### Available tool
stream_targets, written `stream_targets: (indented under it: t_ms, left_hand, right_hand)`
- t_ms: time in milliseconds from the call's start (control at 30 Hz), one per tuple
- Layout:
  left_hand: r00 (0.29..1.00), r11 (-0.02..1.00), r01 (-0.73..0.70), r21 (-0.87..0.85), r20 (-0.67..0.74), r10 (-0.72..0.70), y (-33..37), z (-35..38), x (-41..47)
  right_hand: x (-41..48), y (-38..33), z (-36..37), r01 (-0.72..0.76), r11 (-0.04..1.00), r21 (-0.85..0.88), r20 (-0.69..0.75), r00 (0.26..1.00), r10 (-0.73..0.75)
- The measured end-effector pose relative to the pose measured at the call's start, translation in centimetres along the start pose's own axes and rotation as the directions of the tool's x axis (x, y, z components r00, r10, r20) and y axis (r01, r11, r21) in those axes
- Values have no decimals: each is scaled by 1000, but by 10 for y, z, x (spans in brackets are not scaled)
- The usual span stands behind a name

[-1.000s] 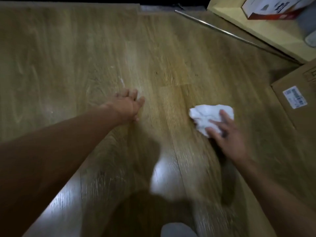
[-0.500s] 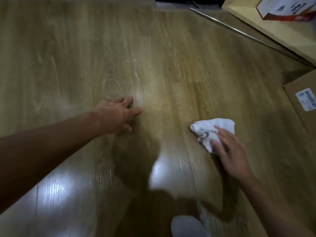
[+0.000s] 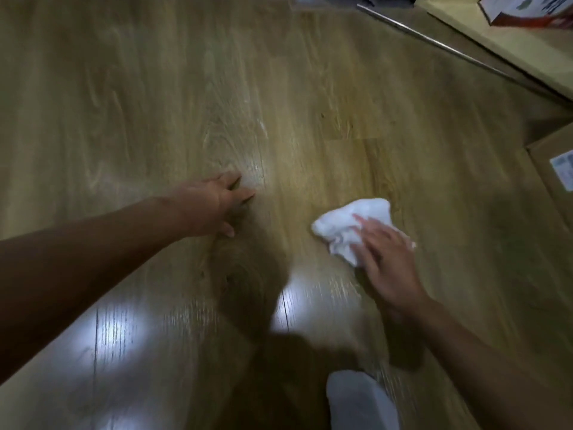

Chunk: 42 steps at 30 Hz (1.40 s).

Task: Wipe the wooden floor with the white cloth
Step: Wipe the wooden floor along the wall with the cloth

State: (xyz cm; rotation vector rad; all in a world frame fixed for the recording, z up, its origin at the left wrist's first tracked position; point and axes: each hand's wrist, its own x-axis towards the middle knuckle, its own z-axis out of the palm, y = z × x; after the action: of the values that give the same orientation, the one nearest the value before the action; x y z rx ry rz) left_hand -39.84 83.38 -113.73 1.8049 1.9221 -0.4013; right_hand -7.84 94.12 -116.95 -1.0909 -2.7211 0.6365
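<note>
Fingers (image 3: 370, 232) of right hand (image 3: 389, 265), apparently straight, press white cloth (image 3: 339, 223).

Two hands were in view: one left hand (image 3: 217, 209) and one right hand (image 3: 387, 262). One white cloth (image 3: 341, 225) lay under the right fingers (image 3: 369, 226), on the one wooden floor (image 3: 155, 103). Beyond those fingers were one metal rod (image 3: 434, 41), one pale ledge (image 3: 511, 57) and two boxes: one red-and-white box (image 3: 527, 17) and one brown carton (image 3: 548, 193) bearing one label (image 3: 562, 169). Nearer than the fingers showed one blurred grey shape (image 3: 356, 398).
</note>
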Motion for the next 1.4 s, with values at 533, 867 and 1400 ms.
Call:
stream_targets:
  t_ms: [533, 867, 1400]
  left_hand:
    - [987, 988, 142, -64, -61, -146, -17, 23, -36]
    - [953, 953, 298, -62, -35, -300, -37, 26, -62]
    - [954, 940, 298, -163, 10, -301, -60, 46, -86]
  right_hand:
    - [29, -37, 25, -14, 999, -46, 18, 1000, 15]
    - [51, -128, 73, 336, 938, -89, 202, 928, -314]
    - [17, -176, 108, 425, 895, -135, 142, 902, -407]
